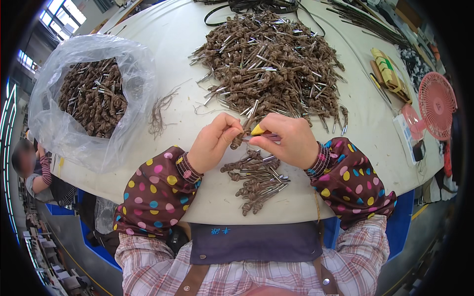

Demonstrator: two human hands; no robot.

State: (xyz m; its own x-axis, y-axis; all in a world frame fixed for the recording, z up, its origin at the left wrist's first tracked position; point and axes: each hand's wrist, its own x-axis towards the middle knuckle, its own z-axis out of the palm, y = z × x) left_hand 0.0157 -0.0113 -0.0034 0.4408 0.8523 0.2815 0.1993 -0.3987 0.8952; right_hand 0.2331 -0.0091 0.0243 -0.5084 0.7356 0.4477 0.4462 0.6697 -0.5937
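Observation:
My left hand (216, 140) pinches a brown knotted cord (237, 143) between thumb and fingertips. Close against it, my right hand (289, 139) is closed on a small tool with a yellow part (257, 129) and a thin metallic tip at the cord; its exact kind is partly hidden by the fingers. Below both hands lies a small group of knotted cords with silver metal ends (256, 180), roughly lined up. Just beyond the hands rises a large heap of similar brown cords (271, 64).
At the left stands a clear plastic bag (140, 74) filled with such cords. Loose brown threads (160, 113) lie beside it. To the right are a yellow package (391, 74) and a pink fan (437, 106); black straps (256, 6) lie at the back. Another person sits far left.

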